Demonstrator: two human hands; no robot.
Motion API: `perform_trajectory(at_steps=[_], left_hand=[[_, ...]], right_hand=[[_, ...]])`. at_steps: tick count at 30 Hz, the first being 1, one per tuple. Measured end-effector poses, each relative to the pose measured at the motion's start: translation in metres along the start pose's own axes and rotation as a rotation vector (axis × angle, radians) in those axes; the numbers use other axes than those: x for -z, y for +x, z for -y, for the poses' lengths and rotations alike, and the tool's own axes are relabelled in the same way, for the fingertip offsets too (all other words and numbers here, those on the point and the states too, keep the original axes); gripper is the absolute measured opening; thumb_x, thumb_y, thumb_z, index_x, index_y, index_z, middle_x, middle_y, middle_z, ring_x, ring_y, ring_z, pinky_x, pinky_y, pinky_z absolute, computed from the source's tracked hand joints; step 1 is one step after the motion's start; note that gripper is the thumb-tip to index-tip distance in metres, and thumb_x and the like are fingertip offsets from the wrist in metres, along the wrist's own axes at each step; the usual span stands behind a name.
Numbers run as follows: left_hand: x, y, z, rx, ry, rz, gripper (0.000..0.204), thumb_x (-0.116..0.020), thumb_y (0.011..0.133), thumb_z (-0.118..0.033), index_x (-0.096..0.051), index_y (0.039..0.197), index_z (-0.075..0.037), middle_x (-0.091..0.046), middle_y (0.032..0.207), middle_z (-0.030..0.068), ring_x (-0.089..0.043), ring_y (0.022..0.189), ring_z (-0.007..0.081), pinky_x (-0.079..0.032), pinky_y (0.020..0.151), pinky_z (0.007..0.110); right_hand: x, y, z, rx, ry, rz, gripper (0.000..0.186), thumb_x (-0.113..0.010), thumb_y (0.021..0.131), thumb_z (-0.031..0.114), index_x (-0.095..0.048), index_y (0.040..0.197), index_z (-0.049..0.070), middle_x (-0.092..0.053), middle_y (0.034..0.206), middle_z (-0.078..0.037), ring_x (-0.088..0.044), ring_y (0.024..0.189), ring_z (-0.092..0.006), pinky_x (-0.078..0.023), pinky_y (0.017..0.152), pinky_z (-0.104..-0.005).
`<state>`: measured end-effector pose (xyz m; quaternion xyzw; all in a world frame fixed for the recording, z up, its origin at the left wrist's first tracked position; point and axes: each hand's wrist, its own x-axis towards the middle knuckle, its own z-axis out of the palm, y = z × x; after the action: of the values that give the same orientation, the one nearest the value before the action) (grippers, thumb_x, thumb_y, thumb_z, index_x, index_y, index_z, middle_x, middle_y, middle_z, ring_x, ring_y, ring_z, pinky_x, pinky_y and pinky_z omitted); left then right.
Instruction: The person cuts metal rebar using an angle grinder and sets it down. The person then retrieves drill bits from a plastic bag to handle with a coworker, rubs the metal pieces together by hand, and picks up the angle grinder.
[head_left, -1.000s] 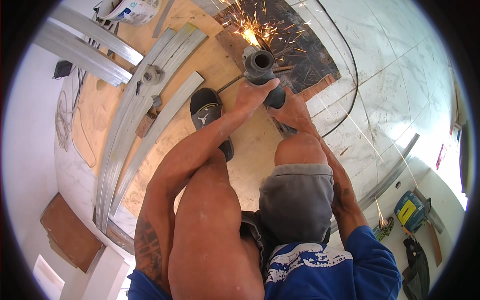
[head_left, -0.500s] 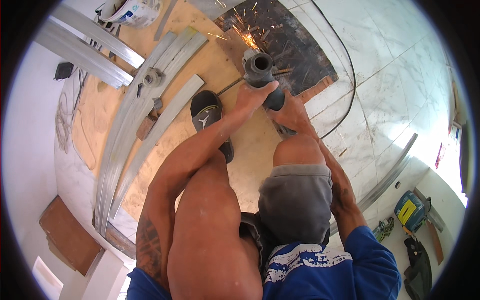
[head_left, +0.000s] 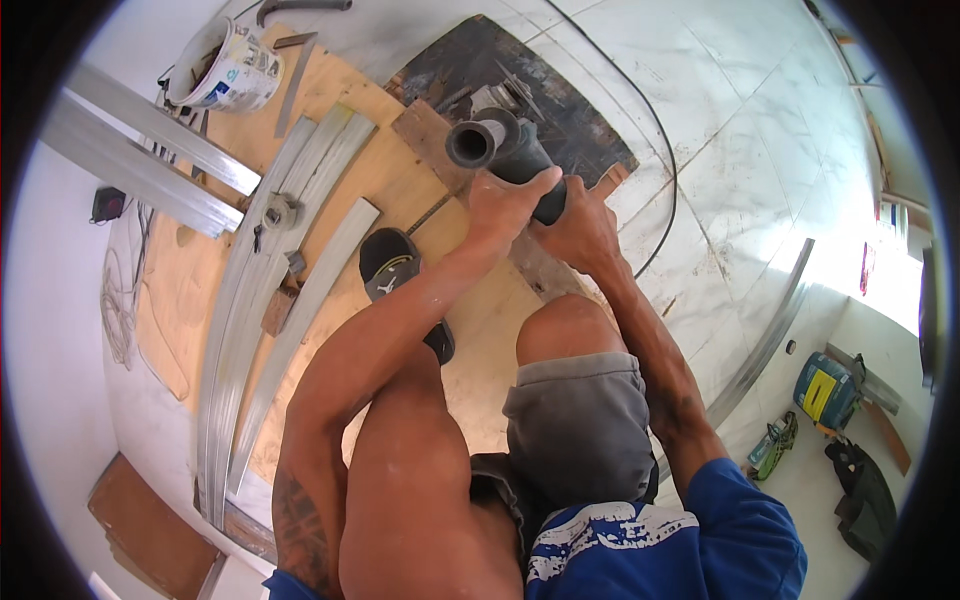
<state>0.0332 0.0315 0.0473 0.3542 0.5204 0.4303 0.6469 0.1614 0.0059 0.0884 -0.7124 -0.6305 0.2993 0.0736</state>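
Left hand (head_left: 503, 208) and right hand (head_left: 582, 228) both grip one grinder (head_left: 522, 155). We count one bucket (head_left: 250, 70), printed label (head_left: 218, 93); one sandal (head_left: 385, 250), white emblem (head_left: 387, 286); one blue shirt (head_left: 750, 530), white print (head_left: 610, 535).

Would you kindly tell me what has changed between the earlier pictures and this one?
The sparks are gone, and the grinder has tilted, its open tube now leaning left. The view has shifted slightly. Nothing was let go: the left hand and right hand still hold the grinder; the sandal stays on the plywood.
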Motion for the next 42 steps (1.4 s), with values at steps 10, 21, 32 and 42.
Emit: perform_trajectory(at_steps=[10,21,32,42], left_hand=[[-0.044,0.003,-0.022,0.039,0.064,0.135,0.039,-0.083,0.072,-0.027,-0.067,0.095,0.001,-0.068,0.088,0.0084,-0.066,0.077,0.0149,-0.054,0.069,0.029],[-0.059,0.003,-0.011,-0.115,0.319,0.041,0.064,-0.081,0.074,-0.042,-0.059,0.104,0.010,-0.069,0.093,0.0179,-0.070,0.083,0.0228,-0.055,0.075,0.032],[-0.063,0.023,-0.016,-0.111,0.234,-0.005,0.063,-0.080,0.074,-0.039,-0.052,0.105,0.009,-0.067,0.098,0.0228,-0.069,0.089,0.0329,-0.053,0.079,0.039],[-0.039,0.048,-0.113,-0.398,0.299,-0.146,0.063,-0.081,0.075,-0.033,-0.051,0.112,0.008,-0.058,0.106,0.0214,-0.059,0.097,0.0305,-0.048,0.087,0.040]], right_hand=[[0.042,-0.013,-0.040,-0.063,0.393,0.111,0.065,-0.077,0.066,0.035,-0.057,0.111,-0.007,-0.068,0.089,-0.023,-0.069,0.084,-0.0331,-0.053,0.075,-0.0404],[0.038,-0.019,-0.040,-0.275,0.279,0.010,0.066,-0.077,0.064,0.038,-0.057,0.105,-0.011,-0.068,0.086,-0.025,-0.070,0.081,-0.0340,-0.054,0.074,-0.0405],[0.052,-0.002,-0.024,-0.194,0.329,-0.066,0.065,-0.078,0.065,0.039,-0.058,0.102,-0.010,-0.068,0.084,-0.022,-0.070,0.079,-0.0307,-0.054,0.071,-0.0391],[0.104,0.052,0.037,0.006,0.262,-0.012,0.070,-0.076,0.066,0.045,-0.059,0.105,-0.011,-0.068,0.093,-0.026,-0.068,0.092,-0.0375,-0.053,0.078,-0.0430]])
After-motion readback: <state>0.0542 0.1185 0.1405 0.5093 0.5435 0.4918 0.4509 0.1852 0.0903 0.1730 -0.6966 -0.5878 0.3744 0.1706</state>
